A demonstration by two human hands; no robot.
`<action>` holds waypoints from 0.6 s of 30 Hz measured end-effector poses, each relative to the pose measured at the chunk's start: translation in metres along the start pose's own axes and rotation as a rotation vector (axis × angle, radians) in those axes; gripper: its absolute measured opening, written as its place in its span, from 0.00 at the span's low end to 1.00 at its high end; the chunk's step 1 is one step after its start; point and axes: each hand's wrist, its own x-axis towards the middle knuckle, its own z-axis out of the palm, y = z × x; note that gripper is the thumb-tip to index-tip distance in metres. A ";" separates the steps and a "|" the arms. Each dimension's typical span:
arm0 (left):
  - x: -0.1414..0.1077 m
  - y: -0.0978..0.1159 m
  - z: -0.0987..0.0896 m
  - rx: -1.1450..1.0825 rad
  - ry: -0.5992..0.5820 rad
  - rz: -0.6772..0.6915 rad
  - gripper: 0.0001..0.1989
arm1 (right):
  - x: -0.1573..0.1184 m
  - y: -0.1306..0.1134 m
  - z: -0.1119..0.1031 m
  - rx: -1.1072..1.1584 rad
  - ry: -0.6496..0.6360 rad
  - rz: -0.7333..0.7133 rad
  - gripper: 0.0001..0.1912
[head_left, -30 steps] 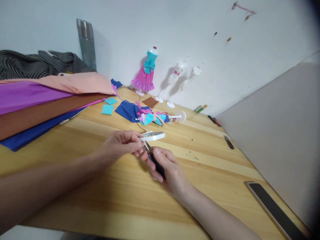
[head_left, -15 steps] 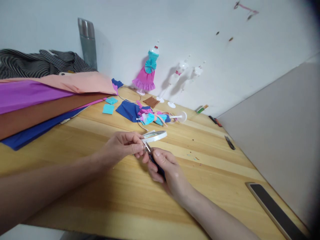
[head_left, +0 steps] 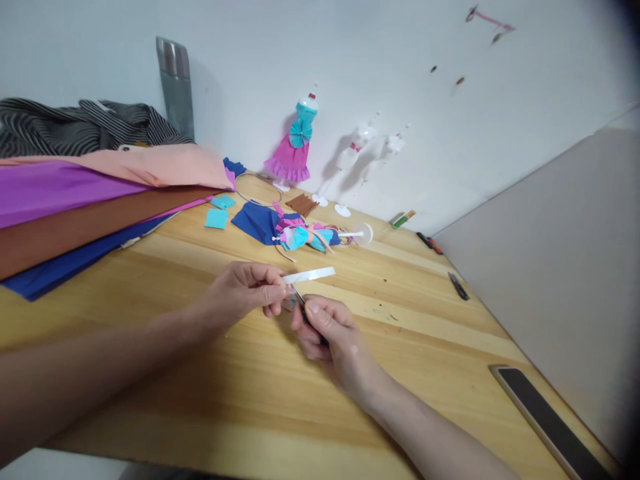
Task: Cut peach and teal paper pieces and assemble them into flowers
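My left hand [head_left: 250, 290] is closed in a pinch on a roll of white tape [head_left: 311, 275], seen almost edge-on above the table. My right hand [head_left: 334, 330] grips small scissors [head_left: 299, 298] with metal blades and a dark handle. The blades point up and left, at the tape beside my left fingertips, and look nearly together. My fingers hide most of the handle and the near end of the roll. Beyond my hands, a small mannequin in blue and pink cloth [head_left: 303, 237] lies on its side.
A dressed mannequin [head_left: 294, 143] and two bare white ones [head_left: 356, 148] stand by the wall. Folded coloured fabrics [head_left: 100, 190] and a bottle [head_left: 176, 90] are at left. A utility knife [head_left: 458, 287] and a dark flat bar [head_left: 550, 420] lie at right.
The tape roll has tilted from showing its ring face to nearly edge-on. The scissor blades have come closer together. Both hands stay in almost the same place.
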 end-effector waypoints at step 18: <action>0.002 0.010 -0.010 0.334 0.258 0.253 0.12 | -0.001 -0.016 -0.035 -1.115 0.167 -0.539 0.12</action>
